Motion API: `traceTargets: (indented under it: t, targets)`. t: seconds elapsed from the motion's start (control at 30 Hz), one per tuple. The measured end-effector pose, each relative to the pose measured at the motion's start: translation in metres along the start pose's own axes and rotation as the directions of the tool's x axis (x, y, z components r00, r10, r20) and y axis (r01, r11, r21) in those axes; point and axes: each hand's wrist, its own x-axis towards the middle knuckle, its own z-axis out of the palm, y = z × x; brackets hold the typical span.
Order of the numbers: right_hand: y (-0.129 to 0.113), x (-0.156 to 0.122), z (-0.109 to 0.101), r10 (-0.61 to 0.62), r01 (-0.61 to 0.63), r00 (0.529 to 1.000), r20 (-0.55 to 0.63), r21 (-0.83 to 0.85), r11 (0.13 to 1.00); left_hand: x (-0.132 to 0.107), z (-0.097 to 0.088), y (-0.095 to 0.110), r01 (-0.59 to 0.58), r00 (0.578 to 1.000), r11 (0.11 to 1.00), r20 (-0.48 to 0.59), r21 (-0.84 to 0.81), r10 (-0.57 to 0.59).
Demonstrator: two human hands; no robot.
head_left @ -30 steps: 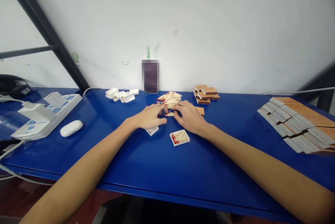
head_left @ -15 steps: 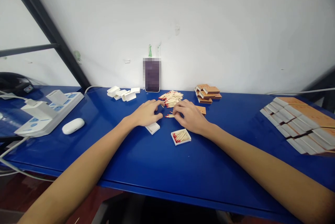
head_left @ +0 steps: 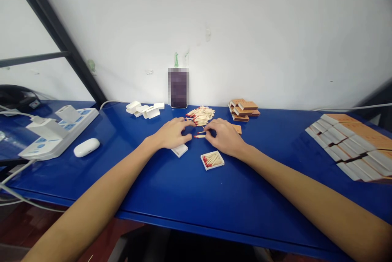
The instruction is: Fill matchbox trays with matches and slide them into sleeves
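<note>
Left of centre on the blue bench [head_left: 147, 188], the left hand [head_left: 174, 133] is over a partly covered white tray [head_left: 180, 150], its thumb and fingers apart near the match pile [head_left: 200, 115]. In the middle, that pile lies far, the loose matches [head_left: 199, 136] nearer and the filled tray [head_left: 212, 160] nearest. Rightward, the right hand [head_left: 225, 136] curls at the loose matches, whether clamped I cannot tell, an orange matchbox [head_left: 237, 129] partly behind it.

And here a pale wall [head_left: 263, 41], scuffed in spots, climbs behind the glossy blue desk [head_left: 245, 205]; a dark frame [head_left: 58, 29] slants at left, reddish floor [head_left: 104, 235] showing below.
</note>
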Motion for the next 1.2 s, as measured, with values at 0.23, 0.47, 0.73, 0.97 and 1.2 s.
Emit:
traceTargets:
  t: [0.23,0.47,0.73,0.97,1.2]
  targets:
    - [0.0020,0.0003,0.0013,-0.020,0.022,0.999,-0.028,0.068,0.997,-0.0016,-0.0010,0.0062,-0.114,0.992,0.993,0.051,-0.041,0.116]
    - [0.0077,0.0007,0.0038,0.029,-0.021,0.997,-0.078,0.108,0.994,-0.0030,-0.0039,0.0052,-0.156,0.984,0.983,0.073,-0.093,0.163]
    - [0.0015,-0.0009,-0.0016,-0.023,0.023,1.000,-0.002,0.006,1.000,0.0023,0.0040,-0.0008,-0.048,0.998,0.998,-0.045,-0.037,0.046]
    - [-0.0008,0.0001,-0.0030,-0.031,0.031,0.999,0.018,-0.028,0.999,0.0036,0.0043,0.0003,0.002,1.000,1.000,0.016,0.007,-0.002]
    - [-0.0020,0.0002,-0.0036,0.002,0.000,0.999,0.041,-0.052,0.999,0.0055,0.0052,0.0011,0.010,0.999,1.000,0.039,0.019,-0.010]
